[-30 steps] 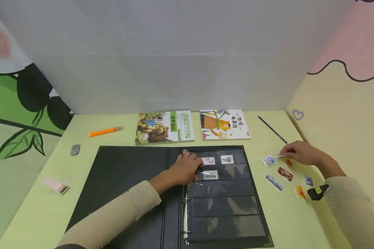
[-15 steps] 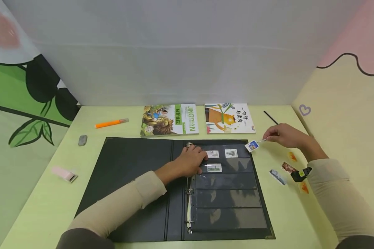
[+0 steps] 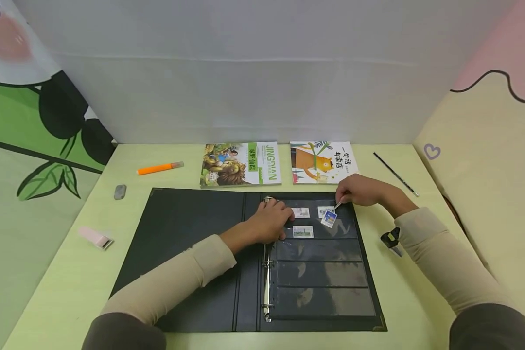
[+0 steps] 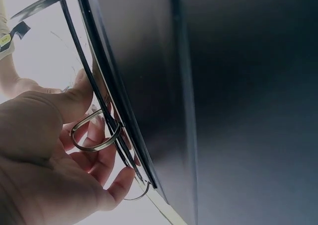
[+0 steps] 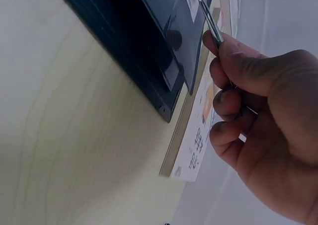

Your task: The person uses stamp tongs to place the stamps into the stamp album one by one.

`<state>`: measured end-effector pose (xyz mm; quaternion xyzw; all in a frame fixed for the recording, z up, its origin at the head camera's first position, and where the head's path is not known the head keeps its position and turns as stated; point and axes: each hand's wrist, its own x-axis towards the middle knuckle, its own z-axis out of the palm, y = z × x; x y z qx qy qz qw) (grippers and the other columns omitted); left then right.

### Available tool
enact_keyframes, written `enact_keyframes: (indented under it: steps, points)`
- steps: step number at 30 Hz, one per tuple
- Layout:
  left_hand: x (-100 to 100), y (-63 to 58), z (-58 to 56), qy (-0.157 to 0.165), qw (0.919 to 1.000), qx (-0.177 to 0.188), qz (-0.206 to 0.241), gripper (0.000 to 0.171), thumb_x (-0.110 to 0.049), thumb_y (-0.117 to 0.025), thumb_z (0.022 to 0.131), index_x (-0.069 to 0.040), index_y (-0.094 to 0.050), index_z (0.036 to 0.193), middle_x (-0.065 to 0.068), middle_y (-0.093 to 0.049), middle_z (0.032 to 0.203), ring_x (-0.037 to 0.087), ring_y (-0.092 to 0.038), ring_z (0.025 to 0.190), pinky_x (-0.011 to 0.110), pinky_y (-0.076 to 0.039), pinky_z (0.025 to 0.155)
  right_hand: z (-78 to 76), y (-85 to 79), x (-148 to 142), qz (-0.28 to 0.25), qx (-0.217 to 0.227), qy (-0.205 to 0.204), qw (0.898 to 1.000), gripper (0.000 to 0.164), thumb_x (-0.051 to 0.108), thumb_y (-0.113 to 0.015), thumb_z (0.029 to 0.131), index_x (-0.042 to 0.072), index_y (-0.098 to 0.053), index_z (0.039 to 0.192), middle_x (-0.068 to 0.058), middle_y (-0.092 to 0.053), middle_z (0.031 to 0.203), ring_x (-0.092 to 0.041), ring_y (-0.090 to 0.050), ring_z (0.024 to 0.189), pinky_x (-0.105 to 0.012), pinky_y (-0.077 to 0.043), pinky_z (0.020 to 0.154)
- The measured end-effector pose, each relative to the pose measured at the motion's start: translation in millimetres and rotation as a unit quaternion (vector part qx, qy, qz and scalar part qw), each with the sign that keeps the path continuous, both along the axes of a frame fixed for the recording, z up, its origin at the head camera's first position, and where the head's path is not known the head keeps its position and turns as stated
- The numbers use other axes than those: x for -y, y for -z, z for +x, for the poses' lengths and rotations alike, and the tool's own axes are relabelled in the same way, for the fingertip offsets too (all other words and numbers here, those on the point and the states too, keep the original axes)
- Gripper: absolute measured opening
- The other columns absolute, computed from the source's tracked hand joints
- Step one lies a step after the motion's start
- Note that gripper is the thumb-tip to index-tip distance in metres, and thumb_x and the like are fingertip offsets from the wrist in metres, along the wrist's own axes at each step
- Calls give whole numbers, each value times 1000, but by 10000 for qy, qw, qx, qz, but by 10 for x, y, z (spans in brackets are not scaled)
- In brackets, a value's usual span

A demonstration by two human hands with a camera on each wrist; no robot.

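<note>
My right hand pinches metal tweezers between thumb and index finger. Their tips hold a blue-and-white stamp, tilted over the top row of the pocket page. It overlaps a grey stamp in that row. Two further stamps lie in pockets, a pinkish one at the top and a green-toned one below. My left hand rests on the page beside the metal rings, thumb apart from the fingers. The black album lies spread flat.
Behind the album lie two books, a green-and-white one and a white one. A pencil lies at right. An orange marker, grey eraser and pink-white item lie at left. My right sleeve covers the loose stamps' area.
My right hand has lifted the blue-and-white stamp from the table with the tweezers and carried it left over the page's top row. My left hand stays on the page.
</note>
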<state>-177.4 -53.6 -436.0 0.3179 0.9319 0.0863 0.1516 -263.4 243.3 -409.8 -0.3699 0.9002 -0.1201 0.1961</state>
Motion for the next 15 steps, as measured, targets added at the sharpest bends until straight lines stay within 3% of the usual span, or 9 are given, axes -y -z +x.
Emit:
enact_keyframes:
  steps: [7, 15]
  points:
    - [6, -17, 8, 13, 10000, -5, 23, 39, -28, -71, 87, -21, -55, 122, 2, -53, 124, 25, -43, 113, 45, -33, 95, 47, 25, 194, 298, -50, -425, 9986, 17, 8, -64, 90, 21, -73, 84, 8, -65, 85, -8, -57, 81, -33, -48, 77]
    - [1, -6, 24, -2, 10000, -74, 21, 40, -28, -72, 86, -22, -55, 122, 2, -53, 124, 25, -43, 113, 47, -33, 98, 107, 27, 263, 395, 15, -499, 9980, 16, 8, -64, 89, 22, -72, 83, 7, -66, 87, -7, -55, 81, -31, -48, 78]
